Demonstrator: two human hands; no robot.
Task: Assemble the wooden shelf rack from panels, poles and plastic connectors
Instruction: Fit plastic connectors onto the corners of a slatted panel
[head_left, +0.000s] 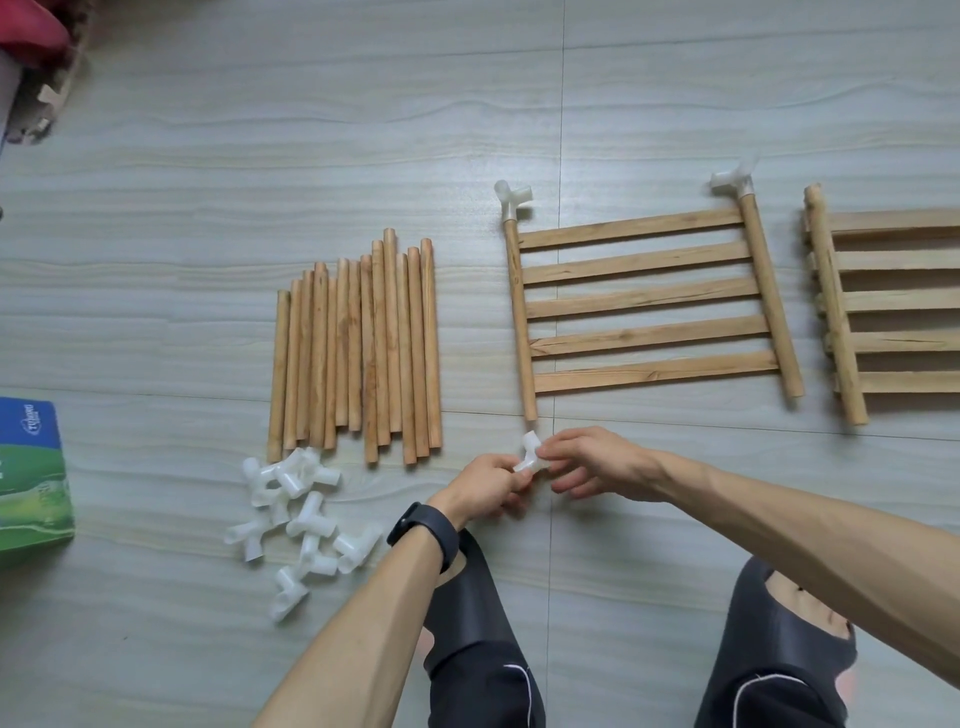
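- dark slippers (467, 613) sit nearest, at the bottom edge.
- left hand (485, 486) and right hand (597, 462) both pinch one white connector (531, 457), just below the slatted panel (649, 306)'s near-left pole end (530, 413).
- risk: a socket misaligned with the end could jam or push the panel away.
- loose poles (358, 348) could roll if knocked.

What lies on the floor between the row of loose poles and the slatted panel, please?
Only bare floor between poles and panel, seen from the head view.

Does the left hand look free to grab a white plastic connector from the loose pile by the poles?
Probably not right now: the left hand and right hand both hold one white plastic connector. The loose pile itself lies unobstructed nearby.
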